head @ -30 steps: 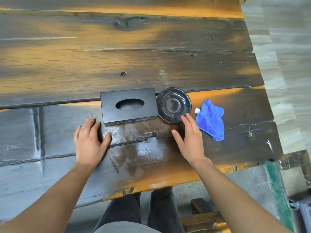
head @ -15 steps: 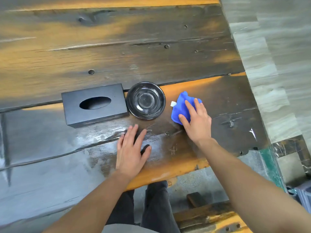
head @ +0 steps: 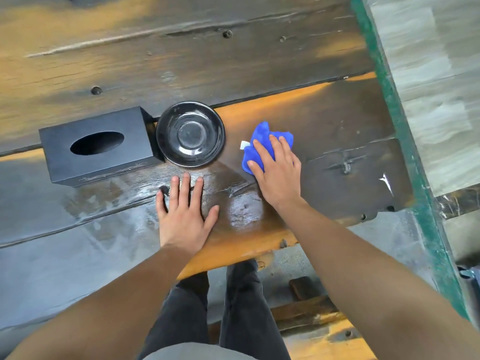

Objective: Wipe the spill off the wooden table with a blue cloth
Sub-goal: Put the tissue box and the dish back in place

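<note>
A crumpled blue cloth with a white tag lies on the dark wooden table, right of centre. My right hand lies on top of it, fingers curled over the fabric, pressing it down. A wet, shiny spill spreads over the near planks between my two hands and leftward under the box. My left hand rests flat on the wet wood with fingers spread, holding nothing.
A black tissue box sits left of a black glossy dish; both stand just behind the spill. The table's near edge is close to my legs. A green rail runs along the right, with tiled floor beyond it.
My right hand went from beside the dish onto the blue cloth and has closed over it. My left hand shifted right, from near the box to the wet patch below the dish.
</note>
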Demonstrator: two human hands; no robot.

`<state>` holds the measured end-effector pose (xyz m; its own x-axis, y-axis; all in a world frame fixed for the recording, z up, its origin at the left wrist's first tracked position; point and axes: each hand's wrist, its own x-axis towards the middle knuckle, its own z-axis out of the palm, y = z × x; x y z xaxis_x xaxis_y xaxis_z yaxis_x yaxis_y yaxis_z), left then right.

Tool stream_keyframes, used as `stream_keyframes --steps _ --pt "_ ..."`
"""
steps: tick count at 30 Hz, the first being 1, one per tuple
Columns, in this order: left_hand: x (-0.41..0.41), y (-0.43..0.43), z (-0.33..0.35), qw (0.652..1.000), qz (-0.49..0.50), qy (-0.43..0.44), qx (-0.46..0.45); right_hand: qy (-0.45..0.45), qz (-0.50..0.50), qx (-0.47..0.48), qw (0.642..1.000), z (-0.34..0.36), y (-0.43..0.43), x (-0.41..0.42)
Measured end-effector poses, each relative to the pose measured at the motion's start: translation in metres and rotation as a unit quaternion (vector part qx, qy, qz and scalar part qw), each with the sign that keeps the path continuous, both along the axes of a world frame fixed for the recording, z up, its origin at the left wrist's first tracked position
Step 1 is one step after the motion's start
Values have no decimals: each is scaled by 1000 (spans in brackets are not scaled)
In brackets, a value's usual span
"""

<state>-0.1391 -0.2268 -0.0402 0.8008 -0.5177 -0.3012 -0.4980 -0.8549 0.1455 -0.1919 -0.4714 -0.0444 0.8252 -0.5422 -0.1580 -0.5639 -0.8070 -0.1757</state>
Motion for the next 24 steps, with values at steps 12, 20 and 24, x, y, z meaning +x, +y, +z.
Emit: stream_keyframes --steps 12,20,24 --pt "1 -6 11 999 4 36 29 -34 -21 94 995 32 -6 -60" --pt "-3 -41 48 992 80 100 18 -58 -182 263 946 51 -13 -164" --pt "-26 -65 70 984 94 152 6 -90 -273 309 907 59 -15 -238"
